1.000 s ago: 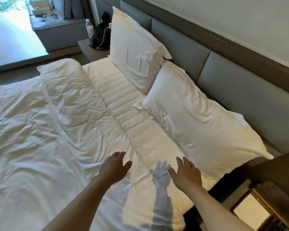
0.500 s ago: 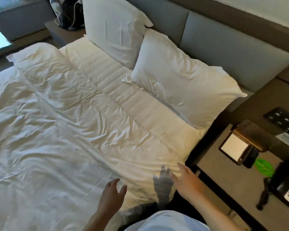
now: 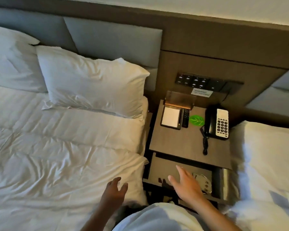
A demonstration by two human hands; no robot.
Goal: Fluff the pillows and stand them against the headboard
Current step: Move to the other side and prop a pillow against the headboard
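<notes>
Fingers of both hands are spread and hold nothing: the left hand [image 3: 114, 190] hovers over the bed's corner, the right hand [image 3: 186, 185] over the bedside unit, well short of the grey padded headboard [image 3: 113, 39]. Against that headboard leans a plump white rectangular pillow [image 3: 93, 84], a second white pillow [image 3: 10, 59] beside it, seemingly propped too. Both look soft, light and yielding; the end corners offer a firm hold.

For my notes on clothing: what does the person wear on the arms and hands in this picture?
Nothing shows on them: the left hand and right hand are bare, without gloves, and no ring, watch or bracelet can be seen. Both forearms are uncovered as far as the view shows. Only a pale garment appears at the bottom.
</notes>
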